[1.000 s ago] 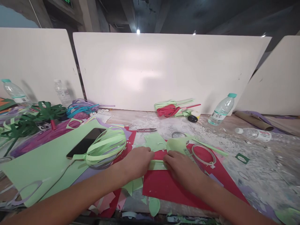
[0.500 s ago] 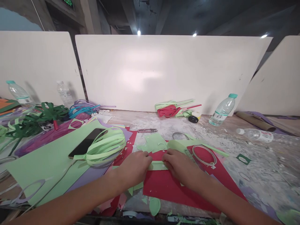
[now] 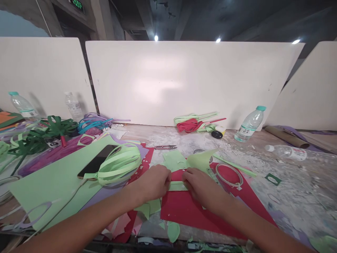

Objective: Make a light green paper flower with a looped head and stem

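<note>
Both my hands rest on a red paper sheet (image 3: 189, 211) near the table's front edge. My left hand (image 3: 154, 182) and my right hand (image 3: 200, 185) are closed, and between them they pinch a folded light green paper strip (image 3: 177, 186). Its far end curls upward as a light green flap (image 3: 200, 159) just beyond my right hand. A second light green scrap (image 3: 173, 160) lies flat behind the fingers. To the left sits a ball of light green paper strips (image 3: 118, 164), beside a black phone (image 3: 98, 160).
A large light green sheet (image 3: 55, 182) covers the left. Small scissors (image 3: 165, 147) lie behind the hands, a tape ring (image 3: 228, 174) to the right. Water bottles (image 3: 249, 123) (image 3: 286, 151) stand and lie at right, others (image 3: 23, 105) at left. White boards (image 3: 184, 80) wall the back.
My hands have stayed close together on the strip. The green flap beyond my right hand has lifted and curled upward. The view has shifted slightly.
</note>
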Tool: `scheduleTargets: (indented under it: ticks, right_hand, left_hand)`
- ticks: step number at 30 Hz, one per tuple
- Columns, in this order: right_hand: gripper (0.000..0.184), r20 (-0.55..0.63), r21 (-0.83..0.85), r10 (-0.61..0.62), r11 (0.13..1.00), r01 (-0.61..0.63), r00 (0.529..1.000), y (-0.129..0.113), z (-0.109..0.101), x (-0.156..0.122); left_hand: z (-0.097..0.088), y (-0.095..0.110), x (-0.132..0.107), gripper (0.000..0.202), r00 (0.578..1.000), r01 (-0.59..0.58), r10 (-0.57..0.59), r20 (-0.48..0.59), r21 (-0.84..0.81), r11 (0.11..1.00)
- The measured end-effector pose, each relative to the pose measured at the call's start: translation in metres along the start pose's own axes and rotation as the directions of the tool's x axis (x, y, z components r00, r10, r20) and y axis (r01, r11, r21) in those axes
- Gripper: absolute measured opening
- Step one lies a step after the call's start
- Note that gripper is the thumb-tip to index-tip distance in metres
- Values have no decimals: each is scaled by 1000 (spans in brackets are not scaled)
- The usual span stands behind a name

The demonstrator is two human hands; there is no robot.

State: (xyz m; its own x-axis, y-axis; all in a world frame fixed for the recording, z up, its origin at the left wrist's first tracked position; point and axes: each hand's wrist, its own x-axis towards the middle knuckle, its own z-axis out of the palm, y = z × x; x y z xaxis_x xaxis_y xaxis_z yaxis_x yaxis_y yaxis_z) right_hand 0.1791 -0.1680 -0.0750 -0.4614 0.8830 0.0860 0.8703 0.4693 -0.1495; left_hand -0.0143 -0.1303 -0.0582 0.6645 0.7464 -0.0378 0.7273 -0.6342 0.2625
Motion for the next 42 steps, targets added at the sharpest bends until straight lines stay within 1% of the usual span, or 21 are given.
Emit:
scheduleTargets:
  ticks: [2, 5, 9, 13, 19, 23, 26, 29, 32, 36, 39, 42]
  right_hand:
    - [20, 5, 7, 3, 1000, -3, 1000, -2, -2, -3]
    - [18, -5, 7, 11, 1000, -11, 1000, -6, -3, -8]
    - [21, -13, 11, 24, 1000, -24, 1000, -7, -3, -11]
    - [24, -39, 63, 45, 997, -42, 998, -7, -4, -11]
    - [23, -19, 179, 74, 981, -70, 997, -6, -7, -8]
    - [23, 7, 166, 72, 984, -72, 997, -6, -9, -6]
    - [22, 23, 155, 66, 986, -69, 998, -8, -11, -4]
    - [21, 50, 146, 79, 986, -85, 996, -10, -12, -3]
    - [20, 45, 139, 70, 987, -76, 996, -11, -12, -4]
    - [20, 5, 114, 47, 992, -47, 999, -10, -9, -8]
    - [19, 6, 104, 24, 994, -25, 1000, -10, -8, -9]
    - [17, 13, 102, 6, 995, -7, 1000, -10, -8, -10]
  left_hand:
    - [2, 6, -4, 19, 1000, -2, 2, -4, 104, 995]
    - [6, 13, -10, 22, 999, -43, 39, 19, 259, 965]
    - [11, 13, -14, 27, 995, -97, 84, 55, 312, 945]
    - [12, 12, -18, 28, 991, -129, 115, 64, 307, 943]
    - [11, 14, -22, 18, 998, -68, 69, 4, 213, 975]
    - [9, 12, -18, 16, 999, -29, 32, -39, 94, 995]
    - [4, 12, -14, 18, 1000, -12, 12, -28, 16, 1000]
    - [0, 14, -13, 19, 1000, -3, 3, -5, -17, 1000]
    - [-1, 15, -12, 20, 1000, 2, -2, 3, -1, 1000]
    - [3, 17, -13, 18, 1000, -2, 3, -8, 100, 995]
    - [6, 20, -14, 16, 1000, -11, 13, -13, 165, 986]
    - [7, 23, -15, 16, 1000, -7, 9, -10, 185, 983]
